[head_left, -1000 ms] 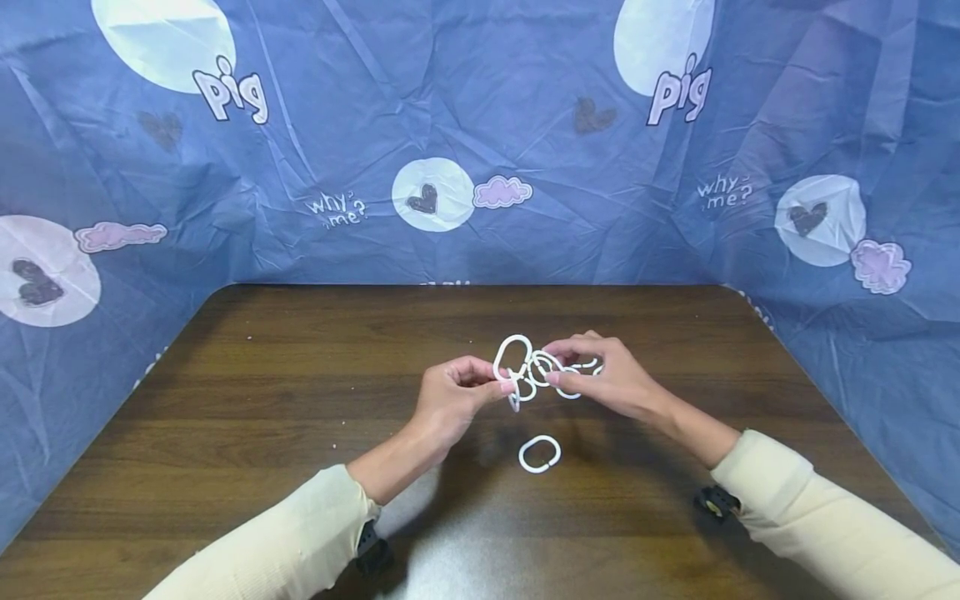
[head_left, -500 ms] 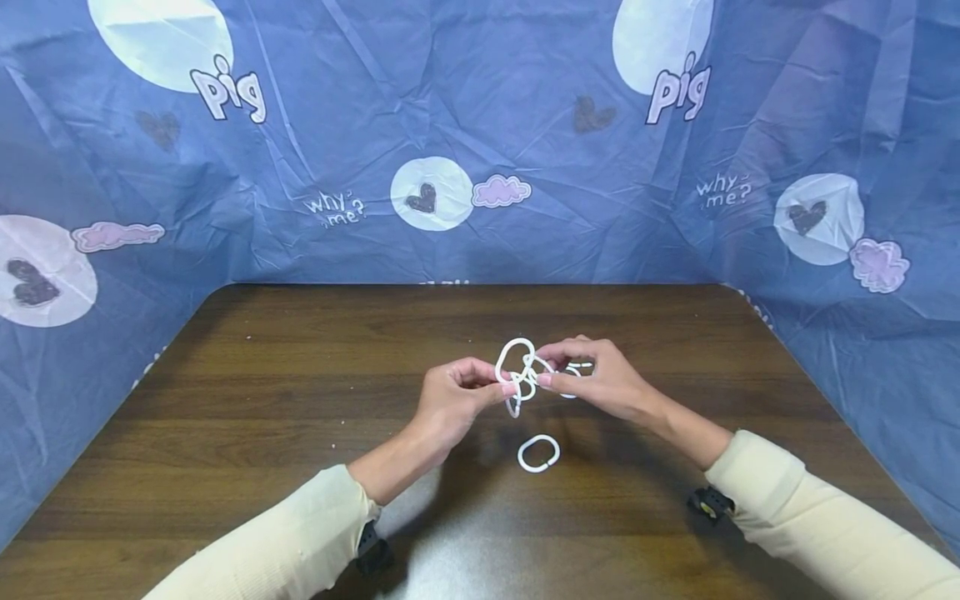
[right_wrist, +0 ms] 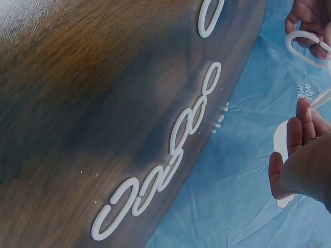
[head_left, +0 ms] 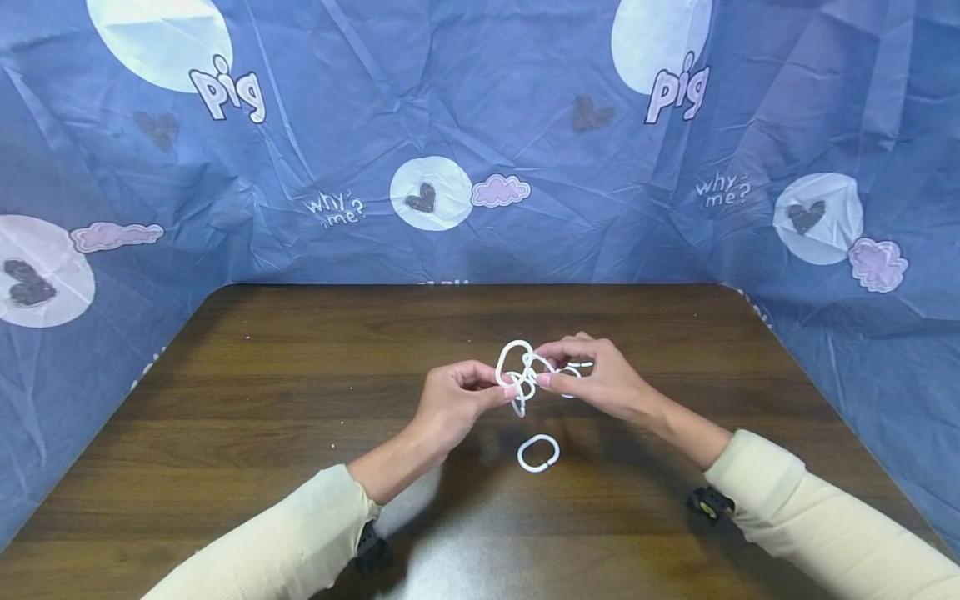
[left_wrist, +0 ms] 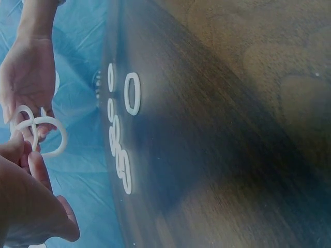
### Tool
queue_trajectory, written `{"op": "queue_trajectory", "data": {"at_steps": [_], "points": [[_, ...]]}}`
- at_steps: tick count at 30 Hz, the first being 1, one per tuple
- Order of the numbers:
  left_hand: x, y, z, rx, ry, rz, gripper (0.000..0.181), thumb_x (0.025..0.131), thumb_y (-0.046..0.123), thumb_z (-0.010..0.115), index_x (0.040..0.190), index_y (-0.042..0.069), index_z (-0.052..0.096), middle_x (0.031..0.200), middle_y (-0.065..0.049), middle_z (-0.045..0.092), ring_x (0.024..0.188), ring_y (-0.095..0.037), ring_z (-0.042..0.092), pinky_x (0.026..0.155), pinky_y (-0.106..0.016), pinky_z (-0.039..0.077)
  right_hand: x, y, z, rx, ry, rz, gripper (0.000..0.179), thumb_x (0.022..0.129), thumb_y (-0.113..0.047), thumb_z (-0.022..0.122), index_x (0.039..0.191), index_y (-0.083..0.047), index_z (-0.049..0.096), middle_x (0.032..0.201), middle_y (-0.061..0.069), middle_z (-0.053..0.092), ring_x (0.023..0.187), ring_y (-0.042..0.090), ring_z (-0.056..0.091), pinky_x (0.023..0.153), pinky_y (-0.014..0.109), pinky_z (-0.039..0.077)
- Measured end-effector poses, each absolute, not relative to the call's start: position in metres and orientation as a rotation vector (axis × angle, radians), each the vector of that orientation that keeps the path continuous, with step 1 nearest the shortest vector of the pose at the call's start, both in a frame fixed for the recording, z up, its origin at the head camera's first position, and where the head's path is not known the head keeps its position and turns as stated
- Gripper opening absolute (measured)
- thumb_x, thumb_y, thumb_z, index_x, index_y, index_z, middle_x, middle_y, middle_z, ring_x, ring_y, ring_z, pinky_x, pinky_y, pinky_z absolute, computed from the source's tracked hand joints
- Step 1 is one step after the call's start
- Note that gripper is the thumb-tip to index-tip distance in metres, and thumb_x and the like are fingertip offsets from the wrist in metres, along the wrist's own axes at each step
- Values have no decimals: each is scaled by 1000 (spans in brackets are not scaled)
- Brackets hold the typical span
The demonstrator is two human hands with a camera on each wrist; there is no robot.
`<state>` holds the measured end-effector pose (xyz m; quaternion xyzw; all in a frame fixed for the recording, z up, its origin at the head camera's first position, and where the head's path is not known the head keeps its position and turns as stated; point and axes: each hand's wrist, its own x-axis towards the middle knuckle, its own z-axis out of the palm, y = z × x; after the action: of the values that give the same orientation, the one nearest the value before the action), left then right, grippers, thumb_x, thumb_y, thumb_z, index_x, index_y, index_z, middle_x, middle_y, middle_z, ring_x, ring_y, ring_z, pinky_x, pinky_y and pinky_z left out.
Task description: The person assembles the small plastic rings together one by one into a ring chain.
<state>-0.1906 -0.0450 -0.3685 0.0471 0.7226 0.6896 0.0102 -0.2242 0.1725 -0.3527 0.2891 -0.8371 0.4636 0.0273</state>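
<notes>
My left hand (head_left: 450,404) pinches a white oval plastic link (head_left: 516,342) between thumb and fingertips, over the middle of the table. Facing it, my right hand (head_left: 618,383) pinches a second white link (head_left: 542,360); the two cross each other in the head view. Each link has a small gap in its loop. Beneath my hands, several more white links (right_wrist: 181,132) lie in an overlapping row on the table, partly hidden by the hands in the head view. A single link (head_left: 538,454) lies apart, nearer to me.
The dark wood-grain table (head_left: 315,350) has a far edge against a blue printed cloth (head_left: 570,242), which also stands along both sides. A black device (head_left: 708,504) is strapped at my right wrist, another black device (head_left: 372,548) at my left.
My right hand has moved slightly left with its link, which now overlaps the left hand's link. The left hand has hardly moved. The separate link stays in place.
</notes>
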Motion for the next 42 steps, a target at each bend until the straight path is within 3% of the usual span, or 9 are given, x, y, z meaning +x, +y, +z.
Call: {"op": "queue_trajectory", "data": {"at_steps": [8, 17, 25, 31, 36, 42], "points": [[-192, -46, -370, 171, 2285, 2105, 16, 73, 8, 82, 84, 0, 73, 78, -6, 72, 70, -10, 65, 69, -25, 51, -224, 172, -354, 929, -2549, 1315, 32, 79, -18, 77, 110, -10, 71, 87, -7, 64, 85, 14, 51, 77, 32, 41], [-191, -45, -369, 208, 2319, 2063, 14, 73, 7, 82, 82, 1, 73, 75, -4, 71, 70, -10, 63, 68, -26, 50, -223, 170, -353, 948, -2536, 1281, 37, 79, -19, 77, 112, -5, 70, 90, -3, 66, 86, 16, 52, 77, 30, 41], [-191, -46, -371, 121, 2241, 2099, 14, 76, 6, 79, 87, -1, 72, 77, -4, 71, 71, -10, 64, 70, -25, 52, -222, 172, -348, 951, -2525, 1339, 29, 83, -15, 72, 112, -10, 70, 90, -6, 65, 87, 15, 51, 79, 31, 40], [-192, -47, -374, 102, 2210, 2112, 14, 77, 5, 78, 88, -1, 72, 79, -4, 71, 72, -10, 64, 71, -25, 51, -222, 173, -345, 913, -2564, 1457, 27, 85, -17, 70, 112, -12, 71, 92, -1, 66, 91, 22, 53, 81, 34, 42], [-192, -48, -375, 92, 2179, 2114, 19, 78, 5, 77, 93, -4, 71, 82, -4, 71, 74, -10, 65, 72, -25, 51, -222, 174, -345, 869, -2624, 1576, 29, 86, -19, 67, 113, -9, 70, 99, 2, 67, 95, 19, 56, 77, 31, 48], [-194, -49, -377, 103, 2197, 2105, 24, 78, 2, 76, 100, -6, 70, 90, -12, 72, 79, -13, 67, 75, -26, 53, -224, 173, -344, 814, -2652, 1725, 33, 88, -21, 65, 115, -3, 68, 109, 12, 68, 99, 21, 60, 81, 34, 49]]}}
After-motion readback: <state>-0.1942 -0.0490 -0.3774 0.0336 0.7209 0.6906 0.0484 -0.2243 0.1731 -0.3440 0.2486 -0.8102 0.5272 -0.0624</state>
